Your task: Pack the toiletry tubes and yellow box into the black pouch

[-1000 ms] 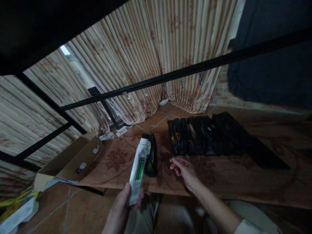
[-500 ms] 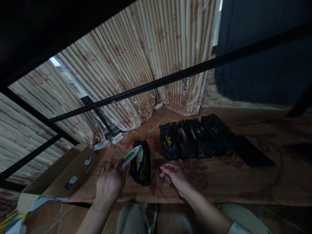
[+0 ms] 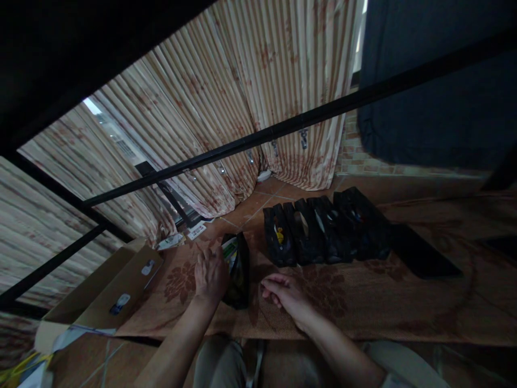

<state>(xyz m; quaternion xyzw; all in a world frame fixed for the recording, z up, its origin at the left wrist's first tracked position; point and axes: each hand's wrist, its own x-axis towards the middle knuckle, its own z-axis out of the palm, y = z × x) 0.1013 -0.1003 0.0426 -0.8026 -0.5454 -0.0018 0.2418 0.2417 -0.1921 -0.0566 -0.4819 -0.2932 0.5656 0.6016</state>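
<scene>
My left hand is at the left side of an open black bag, fingers closed around the lower end of a white-and-green tube. The tube's upper part lies in the bag's mouth; my hand hides the rest of it. Something yellow shows faintly inside the bag. To the right of this bag, my right hand hovers low over the cloth with its fingers curled inward. No object is visible in it, and it does not touch the bag.
Several black bags stand in a row at the right, one with a yellow item inside. A flat black piece lies beyond them. An open cardboard box sits at the left. A black metal bar crosses ahead.
My left hand has moved right, to the bag, and the tube has gone from sticking out over the bag's edge to lying in its mouth. My right hand has barely shifted.
</scene>
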